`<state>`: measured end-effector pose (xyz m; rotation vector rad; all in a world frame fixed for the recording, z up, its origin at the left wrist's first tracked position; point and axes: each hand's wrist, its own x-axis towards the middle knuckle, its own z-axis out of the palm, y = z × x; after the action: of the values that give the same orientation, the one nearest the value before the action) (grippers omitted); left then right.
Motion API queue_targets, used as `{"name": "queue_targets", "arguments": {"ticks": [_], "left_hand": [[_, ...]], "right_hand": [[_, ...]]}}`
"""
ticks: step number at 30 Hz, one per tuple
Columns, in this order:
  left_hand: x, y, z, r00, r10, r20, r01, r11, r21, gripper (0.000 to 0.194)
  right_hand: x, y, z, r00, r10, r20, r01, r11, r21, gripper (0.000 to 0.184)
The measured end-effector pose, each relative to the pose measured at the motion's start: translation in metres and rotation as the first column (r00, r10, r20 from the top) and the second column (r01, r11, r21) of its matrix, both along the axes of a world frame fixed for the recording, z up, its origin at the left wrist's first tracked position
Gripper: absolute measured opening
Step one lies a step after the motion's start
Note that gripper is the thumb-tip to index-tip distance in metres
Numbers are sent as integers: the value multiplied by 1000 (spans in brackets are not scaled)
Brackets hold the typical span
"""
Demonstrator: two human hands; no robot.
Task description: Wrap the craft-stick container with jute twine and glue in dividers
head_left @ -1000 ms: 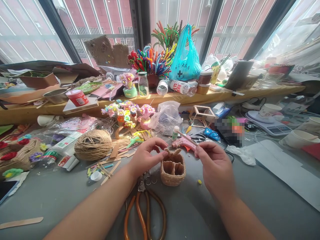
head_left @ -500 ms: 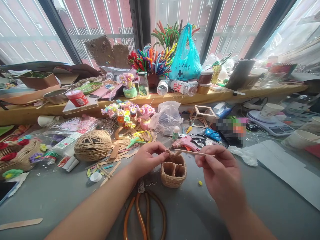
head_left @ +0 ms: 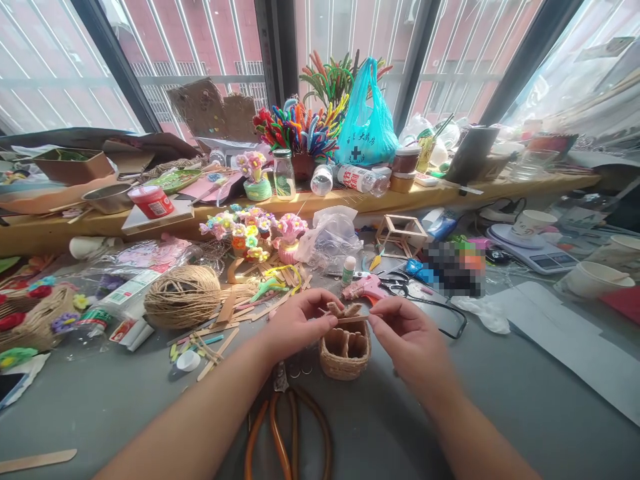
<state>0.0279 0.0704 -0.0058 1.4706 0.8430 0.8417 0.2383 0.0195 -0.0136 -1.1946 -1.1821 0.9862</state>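
In the head view, the wooden stick (head_left: 353, 319) has been brought level across the back of the twine basket (head_left: 345, 363); half a second ago it was held out to the right, farther from the left hand (head_left: 300, 325). The gap between the hands has been narrowed, which suggests that the stick is being lined up with the twine bow (head_left: 346, 309) at the basket's back. Whether the two are touching cannot be told.

The stick's right end is pinched between the thumb and forefinger of the right hand (head_left: 413, 333). The left thumb and fingers are drawn close at the bow's left side; whether the bow, the stick's left end or both are gripped cannot be made out. Both forearms are extended from the bottom edge and angled inward, with the hands held at either side of the basket's back rim.

The basket is stood upright on the grey tabletop (head_left: 375, 427), its divided inside exposed. The pink glue gun (head_left: 367, 288) is seen lying beyond it, and the orange-handled cutters (head_left: 283, 427) are placed nearer the camera.
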Motion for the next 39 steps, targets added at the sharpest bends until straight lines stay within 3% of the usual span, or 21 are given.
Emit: {"name": "queue_targets", "arguments": {"ticks": [7,12,14,19,26,30,34,36,39], "left_hand": [[4,-3,4,999,23,34,-17,988,-154,24],[9,-5,14,998,45,35,-34,967,-253,24],[9,-4,16,999,42,17,-35,952,-306,26],[9,-1,17,1000,-7,-9,4,937,-350,30],[15,0,21,1000,-27,2,27,954,-298,28],[15,0,21,1000,-25,8,26,960,-280,27],[15,0,17,999,-18,-33,8,958,-287,27],[15,0,13,1000,-12,-8,9,956,-292,28],[15,0,9,1000,0,31,9,957,-291,30]], "right_hand": [[4,0,-2,994,-41,98,23,983,182,4],[-2,-4,2,962,-107,251,-18,893,449,12],[-4,-5,2,944,-138,298,-32,865,500,16],[-7,-6,1,920,-207,333,23,877,480,23],[-10,0,16,878,-265,399,-62,764,643,33],[-7,1,19,887,-267,376,-19,794,607,30],[-6,-1,19,917,-271,292,26,772,635,37],[-7,-1,20,918,-265,294,16,766,643,36],[-11,3,26,904,-215,368,-47,809,586,26]]}}
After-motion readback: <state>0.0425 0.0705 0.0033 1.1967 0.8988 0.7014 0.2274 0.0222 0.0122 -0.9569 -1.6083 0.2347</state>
